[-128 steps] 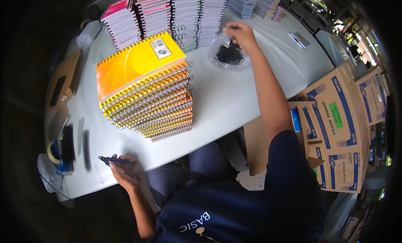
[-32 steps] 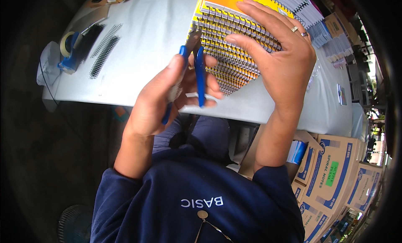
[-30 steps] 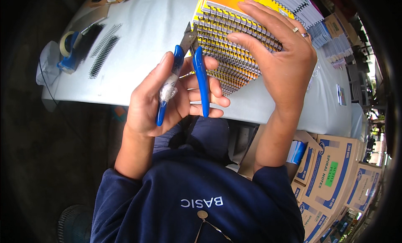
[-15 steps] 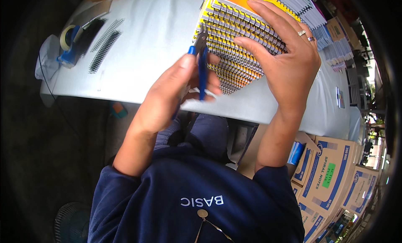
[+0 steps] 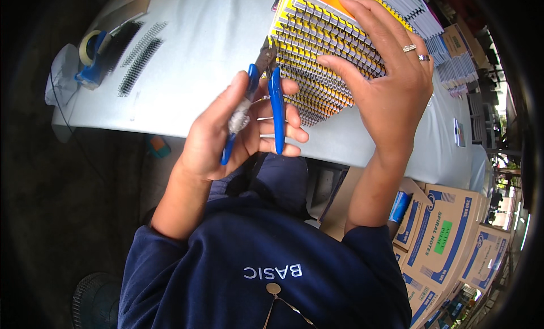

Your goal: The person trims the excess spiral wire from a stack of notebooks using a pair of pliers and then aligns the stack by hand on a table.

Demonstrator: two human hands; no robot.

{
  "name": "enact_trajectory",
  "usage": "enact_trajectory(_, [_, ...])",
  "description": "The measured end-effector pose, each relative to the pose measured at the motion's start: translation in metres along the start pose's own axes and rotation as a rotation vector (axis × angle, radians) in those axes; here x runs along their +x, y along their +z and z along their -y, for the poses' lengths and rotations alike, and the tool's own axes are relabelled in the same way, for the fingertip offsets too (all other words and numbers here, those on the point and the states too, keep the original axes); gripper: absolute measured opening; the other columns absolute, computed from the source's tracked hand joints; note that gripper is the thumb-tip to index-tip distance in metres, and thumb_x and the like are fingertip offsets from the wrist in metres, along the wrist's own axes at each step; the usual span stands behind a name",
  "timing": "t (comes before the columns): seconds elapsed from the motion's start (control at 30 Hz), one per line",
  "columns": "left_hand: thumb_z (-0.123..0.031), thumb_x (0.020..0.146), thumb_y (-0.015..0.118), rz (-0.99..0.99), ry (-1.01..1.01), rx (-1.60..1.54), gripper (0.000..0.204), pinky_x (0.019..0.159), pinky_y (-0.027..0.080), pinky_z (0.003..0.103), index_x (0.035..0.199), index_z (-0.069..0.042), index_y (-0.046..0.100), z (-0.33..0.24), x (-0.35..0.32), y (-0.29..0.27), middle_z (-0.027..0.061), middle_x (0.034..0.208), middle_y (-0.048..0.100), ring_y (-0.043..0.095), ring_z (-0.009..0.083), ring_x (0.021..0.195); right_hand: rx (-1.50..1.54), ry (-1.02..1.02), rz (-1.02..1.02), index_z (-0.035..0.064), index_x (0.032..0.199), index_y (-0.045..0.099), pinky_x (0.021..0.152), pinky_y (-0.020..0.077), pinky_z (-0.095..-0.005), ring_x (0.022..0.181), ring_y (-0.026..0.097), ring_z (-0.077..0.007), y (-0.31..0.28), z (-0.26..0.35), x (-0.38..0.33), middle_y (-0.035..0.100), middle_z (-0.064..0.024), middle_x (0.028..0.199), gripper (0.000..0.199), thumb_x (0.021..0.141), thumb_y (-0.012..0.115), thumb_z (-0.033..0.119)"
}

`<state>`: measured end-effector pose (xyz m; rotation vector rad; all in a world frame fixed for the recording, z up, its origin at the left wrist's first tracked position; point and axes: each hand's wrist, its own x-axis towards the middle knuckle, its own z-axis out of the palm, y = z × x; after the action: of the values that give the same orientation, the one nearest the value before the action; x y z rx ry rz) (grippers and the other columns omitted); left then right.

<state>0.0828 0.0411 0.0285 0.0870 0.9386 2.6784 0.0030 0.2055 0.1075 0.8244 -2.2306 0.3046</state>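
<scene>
My left hand holds a pair of blue-handled cutting pliers, with the handles spread apart across my palm and fingers. Something whitish, perhaps wrapping, sits on one handle. The dark jaws reach the left edge of a tall stack of spiral notebooks with yellow and orange covers. Rows of dark wire coils face me along the stack's near side. My right hand, wearing two rings, is spread over the stack's right part. Its thumb rests against the coils and its fingers lie on the top cover.
On the white-covered table, loose black coils lie at the left beside a blue tape dispenser. More notebooks are stacked at the far right. Cardboard boxes stand below the table at right.
The plier handles have spread wider and my left fingers have opened out. The jaws have shifted slightly left and down along the stack's edge. My right hand stays nearly in place.
</scene>
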Motion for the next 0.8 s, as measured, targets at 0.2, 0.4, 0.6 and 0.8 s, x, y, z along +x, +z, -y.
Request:
enact_trajectory(0.2, [-0.043, 0.095, 0.038, -0.455, 0.234, 1.222, 0.049, 0.068, 0.046, 0.032, 0.115, 0.001, 0.048, 0.001, 0.001, 0.007, 0.007, 0.085, 0.057, 0.055, 0.0166, 0.075, 0.008, -0.036, -0.063, 0.0079, 0.103, 0.066, 0.087, 0.0401, -0.0385, 0.102, 0.055, -0.0275, 0.007, -0.003, -0.002, 0.063, -0.0097, 0.105, 0.056, 0.05, 0.081, 0.02])
enact_trajectory(0.4, [-0.043, 0.096, 0.031, -0.146, 0.09, 0.298, 0.052, 0.068, 0.047, 0.032, 0.117, 0.001, 0.048, 0.004, -0.002, 0.003, 0.0093, 0.087, 0.057, 0.055, 0.0175, 0.071, -0.144, -0.261, -0.158, 0.0079, 0.108, 0.063, 0.087, 0.0384, -0.0391, 0.104, 0.053, -0.0284, 0.04, -0.037, -0.018, 0.06, -0.0091, 0.11, 0.065, 0.048, 0.082, 0.022])
enact_trajectory(0.6, [-0.039, 0.096, 0.034, -0.208, 0.125, 0.527, 0.046, 0.065, 0.045, 0.03, 0.114, 0.001, 0.049, 0.003, -0.005, 0.0, 0.0091, 0.084, 0.057, 0.056, 0.0176, 0.07, -0.05, -0.127, -0.1, 0.0074, 0.109, 0.062, 0.087, 0.038, -0.0391, 0.105, 0.052, -0.0288, 0.011, -0.005, -0.005, 0.059, -0.0102, 0.111, 0.067, 0.047, 0.082, 0.022])
enact_trajectory(0.8, [-0.046, 0.095, 0.032, -0.149, 0.196, 0.484, 0.055, 0.072, 0.045, 0.03, 0.12, 0.0, 0.046, 0.014, -0.006, -0.002, 0.0116, 0.09, 0.057, 0.057, 0.0191, 0.082, -0.066, -0.103, -0.068, 0.0077, 0.109, 0.062, 0.088, 0.038, -0.0391, 0.104, 0.053, -0.0292, 0.009, -0.003, -0.007, 0.059, -0.0105, 0.111, 0.066, 0.047, 0.083, 0.021])
